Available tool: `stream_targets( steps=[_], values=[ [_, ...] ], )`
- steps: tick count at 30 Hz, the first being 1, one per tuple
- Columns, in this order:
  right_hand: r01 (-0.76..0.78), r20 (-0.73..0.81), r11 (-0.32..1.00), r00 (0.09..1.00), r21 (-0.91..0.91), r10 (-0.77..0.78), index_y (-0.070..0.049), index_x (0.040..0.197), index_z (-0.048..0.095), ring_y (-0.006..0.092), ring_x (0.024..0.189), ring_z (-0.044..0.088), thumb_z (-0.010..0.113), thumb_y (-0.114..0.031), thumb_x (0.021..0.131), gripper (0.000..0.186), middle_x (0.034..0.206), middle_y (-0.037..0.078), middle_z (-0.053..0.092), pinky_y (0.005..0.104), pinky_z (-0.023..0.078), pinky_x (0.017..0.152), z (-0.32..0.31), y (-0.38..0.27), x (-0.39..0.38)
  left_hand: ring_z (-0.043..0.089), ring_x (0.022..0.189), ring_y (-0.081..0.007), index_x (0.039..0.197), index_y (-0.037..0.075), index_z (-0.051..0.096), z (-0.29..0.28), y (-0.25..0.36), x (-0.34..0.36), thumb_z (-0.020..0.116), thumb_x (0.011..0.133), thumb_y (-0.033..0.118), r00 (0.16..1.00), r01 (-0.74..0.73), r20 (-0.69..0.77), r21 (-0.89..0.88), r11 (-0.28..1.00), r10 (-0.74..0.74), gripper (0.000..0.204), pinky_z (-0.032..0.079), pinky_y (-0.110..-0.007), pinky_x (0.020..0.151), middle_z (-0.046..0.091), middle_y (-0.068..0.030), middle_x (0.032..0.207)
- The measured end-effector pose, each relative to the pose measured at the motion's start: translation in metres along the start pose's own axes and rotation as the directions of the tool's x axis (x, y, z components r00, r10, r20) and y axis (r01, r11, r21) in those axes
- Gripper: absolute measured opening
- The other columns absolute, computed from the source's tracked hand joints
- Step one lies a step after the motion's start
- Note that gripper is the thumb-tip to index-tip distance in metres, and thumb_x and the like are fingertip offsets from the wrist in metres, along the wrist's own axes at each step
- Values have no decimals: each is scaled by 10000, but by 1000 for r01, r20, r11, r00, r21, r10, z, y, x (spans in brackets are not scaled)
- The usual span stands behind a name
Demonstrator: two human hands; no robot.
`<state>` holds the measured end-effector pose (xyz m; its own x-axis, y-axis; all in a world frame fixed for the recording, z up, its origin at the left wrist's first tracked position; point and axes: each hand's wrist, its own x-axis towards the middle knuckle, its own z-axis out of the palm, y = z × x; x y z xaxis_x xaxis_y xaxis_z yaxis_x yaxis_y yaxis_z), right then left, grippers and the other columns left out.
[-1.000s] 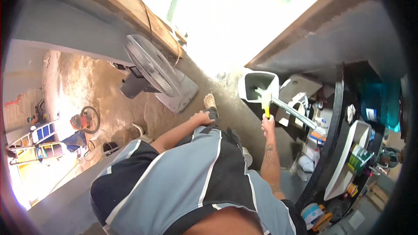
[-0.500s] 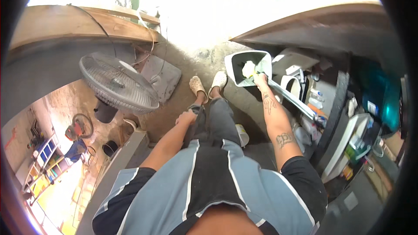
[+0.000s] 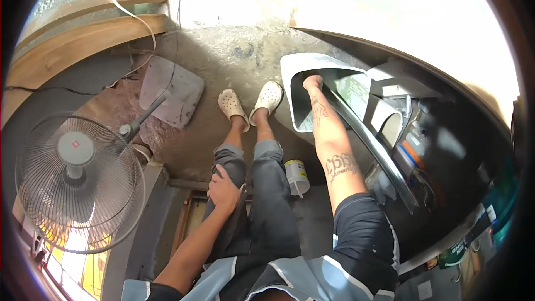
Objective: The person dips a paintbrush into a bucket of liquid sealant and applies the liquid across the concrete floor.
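My right hand (image 3: 313, 82) reaches down into a pale rectangular bin (image 3: 291, 73) standing on the floor just beyond my right foot. The fingers are hidden inside, and whatever they hold does not show. A long shiny metal pole (image 3: 372, 151) slants along my right forearm, its far end in or against the bin. My left hand (image 3: 223, 189) rests on my left knee with its fingers spread, holding nothing that I can see. Cream clogs (image 3: 267, 97) are on my feet.
A grey standing fan (image 3: 78, 181) is close at left. Beyond it lies a pale flat panel (image 3: 170, 90) with cords hanging above. A white tub (image 3: 296, 177) sits by my right leg. Dark shelving (image 3: 446, 156) with assorted items stands at right, and wooden edges (image 3: 111, 36) curve far left.
My view has shifted lower and forward. My right hand has gone deeper into the bin; the pale yellowish thing seen at it before is out of sight. My left hand's fingers have spread on the knee.
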<state>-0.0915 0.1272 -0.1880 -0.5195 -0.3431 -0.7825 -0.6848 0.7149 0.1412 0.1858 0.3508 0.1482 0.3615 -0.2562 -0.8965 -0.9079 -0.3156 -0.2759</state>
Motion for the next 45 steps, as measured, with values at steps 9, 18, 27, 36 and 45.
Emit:
stream_targets(
  steps=[9,18,27,36,45],
  values=[
    [158,88,976,981,150,-173,-43,870,692,329,921,679,598,-187,847,174,961,184,698,481,531,769,-28,27,-32,584,998,-376,1473,7,173,5,5,2,760,691,568,1000,-30,-2,61,998,30,1128,529,-587,707,512,-206,1123],
    [190,-84,982,978,4,-189,21,1093,607,393,1062,620,479,-206,920,313,1111,267,637,472,505,891,-4,30,-37,581,1020,-385,1482,18,162,1,8,5,747,709,568,1000,-7,28,120,993,3,1114,527,-592,731,507,-207,1148],
    [-175,298,406,918,897,-262,-152,1101,571,35,410,339,597,-224,945,174,598,-48,427,210,260,336,11,77,-37,588,1001,-378,1475,7,176,3,1,4,759,702,550,999,-32,-18,100,995,34,1110,524,-597,718,518,-213,1132],
    [-135,212,392,964,910,-161,-51,1058,578,9,502,415,539,-216,980,187,751,7,575,158,295,377,-87,154,-167,588,999,-393,1472,23,191,4,0,8,760,702,540,996,-29,-88,77,997,36,1088,516,-620,698,524,-217,1140],
    [-250,289,226,943,942,-162,-42,1023,531,76,580,501,533,-203,981,166,797,66,608,192,370,432,-106,190,-234,613,988,-384,1446,24,233,8,-2,7,776,670,550,990,-11,-137,82,997,22,1084,528,-593,695,550,-222,1135]
  ],
)
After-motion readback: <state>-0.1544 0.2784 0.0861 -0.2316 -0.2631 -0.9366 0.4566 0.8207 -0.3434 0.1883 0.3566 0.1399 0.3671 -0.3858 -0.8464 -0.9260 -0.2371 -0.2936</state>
